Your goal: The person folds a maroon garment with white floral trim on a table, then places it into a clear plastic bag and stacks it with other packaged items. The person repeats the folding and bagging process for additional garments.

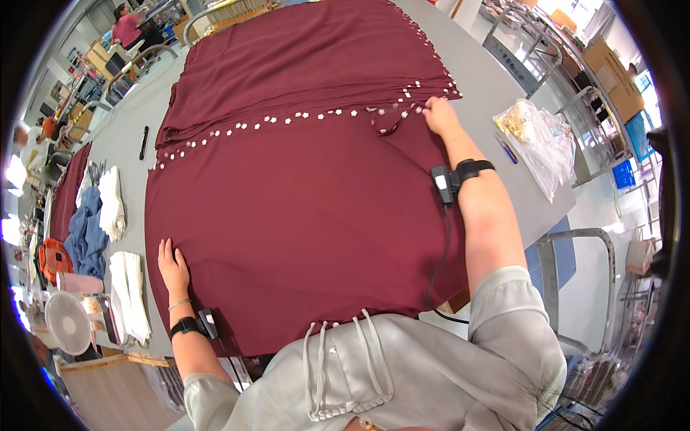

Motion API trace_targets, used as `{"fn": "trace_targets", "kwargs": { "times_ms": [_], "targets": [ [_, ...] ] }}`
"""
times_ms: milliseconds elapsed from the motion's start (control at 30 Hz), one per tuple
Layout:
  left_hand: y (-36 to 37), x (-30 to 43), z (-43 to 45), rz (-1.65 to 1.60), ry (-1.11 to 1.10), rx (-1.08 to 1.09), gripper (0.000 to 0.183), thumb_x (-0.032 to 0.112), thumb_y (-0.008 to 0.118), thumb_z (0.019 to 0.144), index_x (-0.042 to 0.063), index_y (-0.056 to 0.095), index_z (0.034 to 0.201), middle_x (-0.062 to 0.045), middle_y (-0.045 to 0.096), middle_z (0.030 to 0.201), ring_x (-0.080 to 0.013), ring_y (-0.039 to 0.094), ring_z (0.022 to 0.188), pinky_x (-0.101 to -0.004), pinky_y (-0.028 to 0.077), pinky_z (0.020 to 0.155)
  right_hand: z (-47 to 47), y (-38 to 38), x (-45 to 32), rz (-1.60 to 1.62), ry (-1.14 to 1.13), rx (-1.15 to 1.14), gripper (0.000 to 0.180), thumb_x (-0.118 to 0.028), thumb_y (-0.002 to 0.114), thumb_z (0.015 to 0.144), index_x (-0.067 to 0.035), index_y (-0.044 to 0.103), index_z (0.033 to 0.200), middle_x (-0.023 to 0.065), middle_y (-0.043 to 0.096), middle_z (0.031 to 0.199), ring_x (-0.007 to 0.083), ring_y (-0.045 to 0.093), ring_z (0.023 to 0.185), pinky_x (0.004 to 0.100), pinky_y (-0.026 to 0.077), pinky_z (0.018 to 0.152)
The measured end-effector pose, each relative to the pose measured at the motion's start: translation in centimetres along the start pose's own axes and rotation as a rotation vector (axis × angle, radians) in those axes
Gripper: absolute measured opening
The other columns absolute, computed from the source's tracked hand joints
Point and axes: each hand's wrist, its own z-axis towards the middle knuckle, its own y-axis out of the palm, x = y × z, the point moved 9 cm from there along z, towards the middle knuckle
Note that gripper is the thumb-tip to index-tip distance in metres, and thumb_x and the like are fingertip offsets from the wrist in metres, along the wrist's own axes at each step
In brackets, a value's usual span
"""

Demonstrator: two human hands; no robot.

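A large sheet of maroon fabric (302,215) is spread before me and hangs over the table edge at my waist. White star-like pieces (305,115) run in a line along its far edge. Beyond that line lies a layered stack of the same maroon fabric (312,48), with more white pieces down its right side. At the far right corner my right hand (441,115) pinches the sheet's edge, and a strip there curls over in a loop. My left hand (173,266) rests palm down near the sheet's left edge, holding nothing.
On the grey table (485,70), a black pen (143,143), white cloth bundles (129,293), blue cloth (86,231) and a white fan (68,322) are at left. Plastic bags (539,140) and a pen (507,150) lie right. A cable (443,258) trails from my right wrist.
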Motion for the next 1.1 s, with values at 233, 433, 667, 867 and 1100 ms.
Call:
{"fn": "trace_targets", "kwargs": {
  "times_ms": [233, 433, 667, 867, 1100],
  "targets": [
    [0.9, -0.9, 1.0, 0.044, 0.051, 0.006, 0.036, 0.019, 0.044, 0.091, 0.003, 0.048, 0.124, -0.019, 0.043, 0.132, -0.0355, 0.041, 0.120, -0.0439, 0.036, 0.098, -1.4, -8.2, 0.1, 0.358, -0.076, -0.053, 0.027, -0.014, 0.063, 0.075, -0.004, 0.063, 0.100, 0.0152, 0.065, 0.084, 0.0264, 0.065, 0.066, 0.0362, 0.051, 0.067],
    [-2.7, 6.7, 1.6, 0.049, 0.204, 0.151, 0.036, 0.018, 0.051, 0.088, 0.003, 0.049, 0.121, -0.018, 0.047, 0.126, -0.0364, 0.046, 0.116, -0.0422, 0.041, 0.093, -3.6, -11.8, -3.7, 0.001, -0.233, -0.104, 0.020, -0.011, 0.055, 0.077, 0.004, 0.063, 0.089, 0.0169, 0.064, 0.070, 0.0223, 0.066, 0.061, 0.0353, 0.052, 0.059],
    [-1.5, 12.8, -5.9, 0.028, 0.157, -0.341, 0.045, 0.028, 0.047, 0.090, 0.007, 0.042, 0.130, -0.016, 0.040, 0.134, -0.0326, 0.038, 0.124, -0.0480, 0.035, 0.097, -4.1, -14.3, -1.5, 0.390, 0.109, -0.121, 0.014, -0.008, 0.054, 0.077, 0.001, 0.064, 0.083, 0.0144, 0.061, 0.068, 0.0210, 0.061, 0.058, 0.0327, 0.051, 0.052],
    [0.7, 12.4, -2.3, 0.114, 0.182, -0.146, 0.054, 0.041, 0.038, 0.092, 0.014, 0.032, 0.138, -0.011, 0.033, 0.141, -0.0286, 0.030, 0.130, -0.0560, 0.024, 0.102, -1.4, -14.5, -1.1, 1.273, 0.333, 0.101, 0.012, 0.000, 0.048, 0.081, 0.005, 0.058, 0.084, 0.0139, 0.061, 0.075, 0.0236, 0.063, 0.066, 0.0303, 0.055, 0.053],
    [5.9, 10.7, 7.7, 0.171, 0.088, -0.172, 0.051, 0.041, 0.041, 0.090, 0.014, 0.040, 0.133, -0.012, 0.043, 0.132, -0.0286, 0.041, 0.122, -0.0557, 0.030, 0.098, 5.6, -16.4, -1.1, 1.510, 0.133, 0.188, 0.028, -0.007, 0.045, 0.091, 0.005, 0.050, 0.116, 0.0145, 0.058, 0.111, 0.0231, 0.059, 0.099, 0.0277, 0.052, 0.086]
  ]
}}
